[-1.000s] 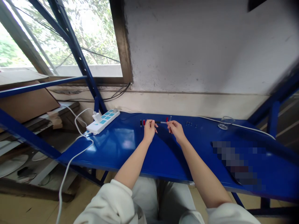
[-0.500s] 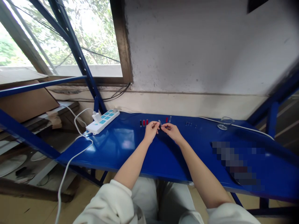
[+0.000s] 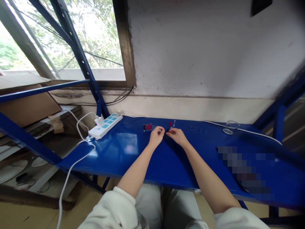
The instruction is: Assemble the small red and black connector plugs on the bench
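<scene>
Both hands meet near the back of a blue metal bench [image 3: 124, 149]. My left hand [image 3: 156, 136] is closed in a pinch, and my right hand [image 3: 176, 135] pinches toward it. Between the fingertips sits a small dark piece [image 3: 167, 130], too small to name. Left of my left hand stand three short black and red caps [image 3: 147, 127]. Behind my right hand stand a red cap [image 3: 170, 124] and a clear one [image 3: 174, 123]. White sleeves cover both upper arms.
A white power strip [image 3: 105, 126] with a white cord lies at the bench's back left. Several tiny dark parts [image 3: 194, 128] lie to the right, and a small clear dish [image 3: 230, 127] farther right. A white wall and a window rise behind; blue rack posts flank the bench.
The thin pen-like piece held stretched between both hands a second ago is no longer seen spanning them. The hands have closed together and dropped closer to the bench.
</scene>
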Action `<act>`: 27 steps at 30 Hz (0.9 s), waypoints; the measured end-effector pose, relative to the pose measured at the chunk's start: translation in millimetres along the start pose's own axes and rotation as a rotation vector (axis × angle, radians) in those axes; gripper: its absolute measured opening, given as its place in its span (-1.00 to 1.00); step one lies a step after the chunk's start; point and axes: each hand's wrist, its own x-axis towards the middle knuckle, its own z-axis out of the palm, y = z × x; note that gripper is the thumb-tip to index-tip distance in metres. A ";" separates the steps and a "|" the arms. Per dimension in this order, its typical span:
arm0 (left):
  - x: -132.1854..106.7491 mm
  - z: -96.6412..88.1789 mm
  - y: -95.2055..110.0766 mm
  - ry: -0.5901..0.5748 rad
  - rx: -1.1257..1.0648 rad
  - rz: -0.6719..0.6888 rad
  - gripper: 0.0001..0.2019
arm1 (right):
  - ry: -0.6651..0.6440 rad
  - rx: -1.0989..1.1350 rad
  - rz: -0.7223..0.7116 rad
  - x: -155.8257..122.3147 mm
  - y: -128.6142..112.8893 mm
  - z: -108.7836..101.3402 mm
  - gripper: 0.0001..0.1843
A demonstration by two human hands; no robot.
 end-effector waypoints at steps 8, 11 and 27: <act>-9.2 0.6 5.3 -0.038 0.540 0.180 -0.85 | 0.257 -0.309 0.120 30.7 26.1 -10.8 -0.84; -9.4 0.8 4.9 -0.051 0.552 0.201 -0.83 | 0.232 -0.369 0.138 36.6 27.0 -7.1 -0.84; -9.1 1.6 0.7 -0.048 0.458 0.203 -0.84 | 0.094 -0.513 0.211 41.6 30.7 -8.5 -0.82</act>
